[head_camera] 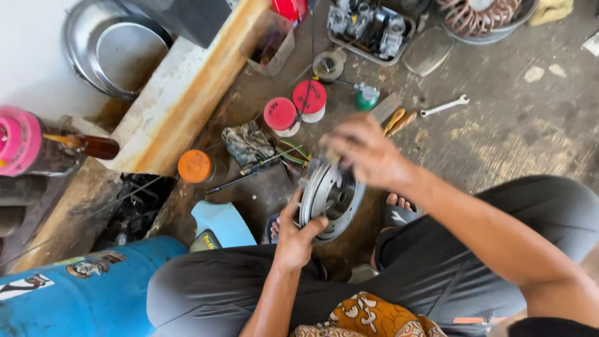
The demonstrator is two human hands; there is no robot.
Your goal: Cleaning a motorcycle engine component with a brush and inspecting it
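My left hand (294,232) grips the rim of a round, ribbed grey metal rotor (331,198), held on edge above my knees. My right hand (365,150), blurred, pinches something small at its top edge; beyond it lie two red-capped tins (294,107).

The flywheel rotor (329,198) I'm holding is a round, grey metal drum, dull and a little grimy, with a raised outer rim and a dark hub hole at its centre. It stands on edge, tilted, its open face turned toward my right, above the stained concrete floor between my knees. My left-hand fingers (306,226) grip its lower rim from below, and my right-hand fingers (340,146) rest at its top edge, blurred.
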